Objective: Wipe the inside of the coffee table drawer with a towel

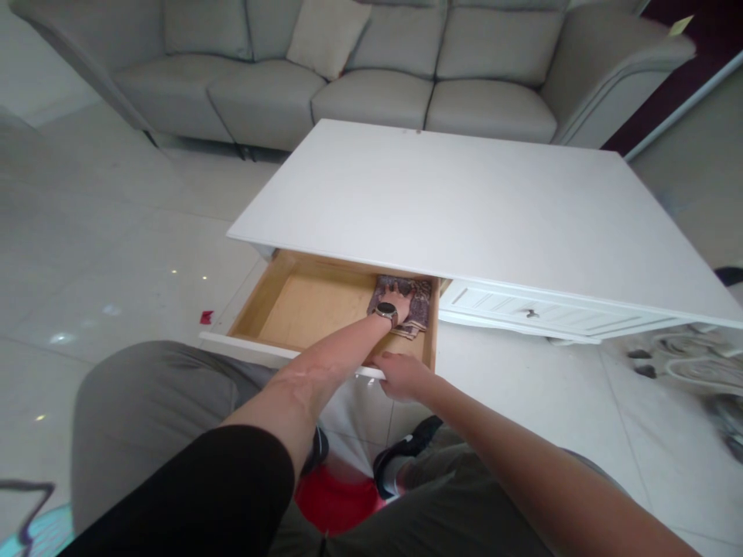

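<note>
A wooden drawer (307, 305) with a white front is pulled out of the white coffee table (453, 201). At its right end lies a folded, dark patterned cloth (421, 313). My left hand (398, 302), with a watch (385, 309) on its wrist, rests flat on the cloth, fingers spread. The top edge of the drawer front is gripped by my right hand (403, 375), the thumb on the inner side; the fingers outside are mostly hidden.
Beyond the table stands a grey sofa (371, 97) with a light cushion (328, 35). A second drawer (522, 309) with a dark knob is closed. Between my feet sits something red (337, 495). A small red scrap (207, 317) lies on the tiled floor.
</note>
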`<state>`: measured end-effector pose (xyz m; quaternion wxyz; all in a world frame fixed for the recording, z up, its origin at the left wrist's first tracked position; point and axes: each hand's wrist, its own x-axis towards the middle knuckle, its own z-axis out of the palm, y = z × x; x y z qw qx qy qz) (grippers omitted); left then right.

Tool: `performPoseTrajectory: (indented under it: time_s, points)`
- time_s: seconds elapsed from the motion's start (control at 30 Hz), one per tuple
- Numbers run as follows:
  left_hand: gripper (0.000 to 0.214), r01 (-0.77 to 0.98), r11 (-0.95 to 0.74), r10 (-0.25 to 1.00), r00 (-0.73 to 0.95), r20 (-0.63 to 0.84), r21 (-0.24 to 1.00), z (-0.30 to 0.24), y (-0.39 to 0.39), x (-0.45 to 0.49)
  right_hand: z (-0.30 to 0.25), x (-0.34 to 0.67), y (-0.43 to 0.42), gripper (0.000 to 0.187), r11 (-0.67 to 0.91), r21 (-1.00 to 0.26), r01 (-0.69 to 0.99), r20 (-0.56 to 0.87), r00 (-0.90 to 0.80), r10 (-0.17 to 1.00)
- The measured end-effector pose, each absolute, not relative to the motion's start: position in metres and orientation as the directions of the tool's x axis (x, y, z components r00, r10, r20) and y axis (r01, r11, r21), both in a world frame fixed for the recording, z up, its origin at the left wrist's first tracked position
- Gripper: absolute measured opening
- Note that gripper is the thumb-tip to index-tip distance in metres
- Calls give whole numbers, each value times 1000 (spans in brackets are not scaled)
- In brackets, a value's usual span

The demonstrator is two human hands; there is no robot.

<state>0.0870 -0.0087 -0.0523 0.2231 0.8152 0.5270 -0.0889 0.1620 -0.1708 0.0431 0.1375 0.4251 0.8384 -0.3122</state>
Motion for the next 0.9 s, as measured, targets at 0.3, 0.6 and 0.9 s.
performPoseTrajectory:
  time_s: [0.3,0.6,0.9]
  points:
    - [84,956,-227,863,287,-416,188,-47,10,17,43,164,-173,41,476,-376,795,-502,-607,616]
    - [84,997,-14,912,46,-409,82,-32,35,-158,42,162,-170,42,469,-382,796,-517,-605,606]
    - [81,998,-64,901,66,-430,19,-39,36,-180,41,162,-170,42,466,-364,807,-521,-591,616]
